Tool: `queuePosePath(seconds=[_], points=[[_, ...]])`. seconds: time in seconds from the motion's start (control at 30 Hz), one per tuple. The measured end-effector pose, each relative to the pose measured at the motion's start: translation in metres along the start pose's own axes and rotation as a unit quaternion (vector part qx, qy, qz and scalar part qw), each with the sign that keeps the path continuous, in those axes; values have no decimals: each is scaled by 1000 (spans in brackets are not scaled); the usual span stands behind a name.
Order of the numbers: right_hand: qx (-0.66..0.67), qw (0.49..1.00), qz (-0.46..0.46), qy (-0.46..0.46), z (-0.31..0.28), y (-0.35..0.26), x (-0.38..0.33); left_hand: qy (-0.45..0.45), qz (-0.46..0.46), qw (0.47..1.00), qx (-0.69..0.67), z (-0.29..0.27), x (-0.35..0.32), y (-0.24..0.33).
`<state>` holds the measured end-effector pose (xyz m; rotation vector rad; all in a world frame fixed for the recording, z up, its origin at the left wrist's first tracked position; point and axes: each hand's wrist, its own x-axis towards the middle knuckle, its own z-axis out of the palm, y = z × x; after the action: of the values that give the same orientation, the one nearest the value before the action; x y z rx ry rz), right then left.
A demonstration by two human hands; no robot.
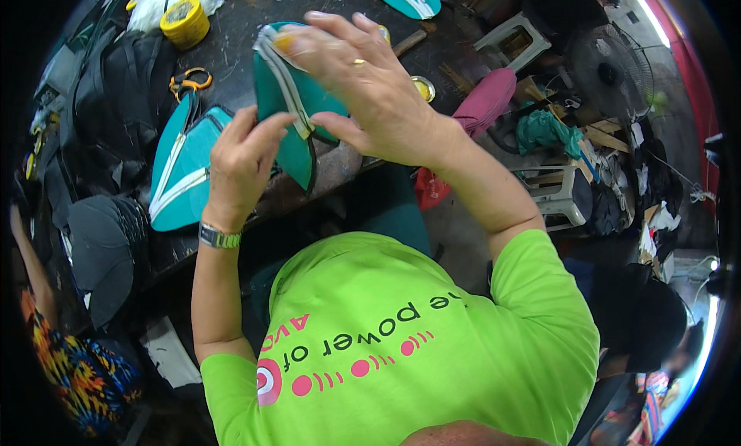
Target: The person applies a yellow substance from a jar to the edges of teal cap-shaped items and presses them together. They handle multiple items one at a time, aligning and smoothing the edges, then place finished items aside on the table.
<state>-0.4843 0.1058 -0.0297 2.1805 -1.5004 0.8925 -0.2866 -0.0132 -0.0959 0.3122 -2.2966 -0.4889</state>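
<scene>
Green sandal sole (297, 114) with its pale strap is held upright above the dark workbench (231, 29), long axis near vertical, between both hands: left hand (241, 164) pinches its lower edge, right hand (370, 83) curls half-closed over its top.

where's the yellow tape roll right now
In the head view the yellow tape roll sits at the upper left on the dark workbench, beside white cloth and above the orange-handled scissors.
</scene>
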Motion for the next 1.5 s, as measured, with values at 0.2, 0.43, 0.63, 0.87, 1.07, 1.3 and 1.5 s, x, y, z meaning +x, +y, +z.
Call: queuePosePath(seconds=[0.2, 0.43, 0.63, 0.87, 1.07, 1.3, 1.5], points=[[-112, 967, -68, -221, -28, 4, 45, 20, 93, 995, 14, 2, 12, 26], [72, 973, 204, -78, -98, 81, 31, 159, -4, 986, 46, -11, -12, 20], [352, 828, 297, 319, -69, 231, -24, 89, -95, 991, 20, 14, -49, 7], [311, 539, 569, 538, 35, 341, -111, 15, -90, 991, 97, 37, -65, 4], [147, 559, 661, 478, 65, 361, -134, 18, -70, 993, 94, 37, -63, 3], [-21, 656, 703, 273, 40, 346, -115, 20, -72, 993, 95, 37, -62, 4], [-192, 683, 673, 210, 37, 327, -98, 31, -68, 993, 91, 36, -60, 6]])
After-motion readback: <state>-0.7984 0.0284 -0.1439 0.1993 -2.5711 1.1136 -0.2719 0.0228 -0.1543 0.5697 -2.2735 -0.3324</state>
